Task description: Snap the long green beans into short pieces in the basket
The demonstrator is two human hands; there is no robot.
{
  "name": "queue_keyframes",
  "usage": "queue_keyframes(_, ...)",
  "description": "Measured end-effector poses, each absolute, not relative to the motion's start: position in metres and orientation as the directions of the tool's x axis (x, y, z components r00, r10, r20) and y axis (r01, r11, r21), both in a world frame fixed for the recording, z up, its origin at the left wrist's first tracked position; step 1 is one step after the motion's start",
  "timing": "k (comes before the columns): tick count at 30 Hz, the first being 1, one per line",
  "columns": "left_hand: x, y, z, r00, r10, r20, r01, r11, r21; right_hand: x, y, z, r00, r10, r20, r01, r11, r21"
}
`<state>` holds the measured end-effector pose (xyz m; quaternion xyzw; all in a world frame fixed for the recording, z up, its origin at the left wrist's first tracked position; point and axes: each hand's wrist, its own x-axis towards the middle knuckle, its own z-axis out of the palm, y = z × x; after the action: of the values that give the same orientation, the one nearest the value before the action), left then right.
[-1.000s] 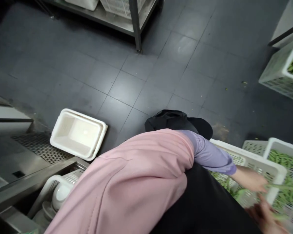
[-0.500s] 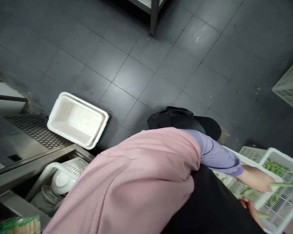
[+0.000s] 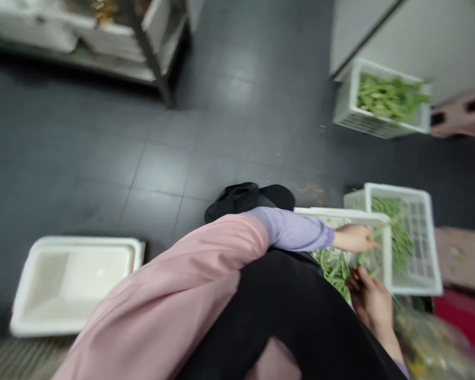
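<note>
On a dark tiled kitchen floor, the left hand [image 3: 354, 237] pinches a long green bean [image 3: 383, 228] lying crosswise over the white crate [image 3: 427, 287], right hand [image 3: 372, 301] just below, fingers blurred, grip unclear

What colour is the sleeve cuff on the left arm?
Light purple, seen on the sleeve cuff above the left hand in the head view.

Dark grey tiled floor [image 3: 206, 132] under me carries an empty white tub [image 3: 75, 282] at my left, two white slotted crates of green beans [image 3: 404, 237] just ahead at my right, and a third bean crate [image 3: 383, 100] well apart by the wall.
</note>
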<state>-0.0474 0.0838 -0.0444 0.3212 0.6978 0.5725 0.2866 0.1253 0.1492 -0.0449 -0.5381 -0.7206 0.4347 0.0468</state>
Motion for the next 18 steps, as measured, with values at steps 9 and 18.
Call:
queue_keyframes(9,-0.003,0.160,-0.073,-0.081,0.996,-0.021,0.206,0.037,0.978,0.159,0.160,-0.096,-0.216,0.917,-0.336,0.946,0.111,-0.305)
queue_keyframes(18,0.031,0.184,-0.090,0.219,0.910,-0.351,-0.232,0.398,0.888,0.218,0.176,-0.112,-0.280,0.679,-0.679,0.070,-0.691,-0.720)
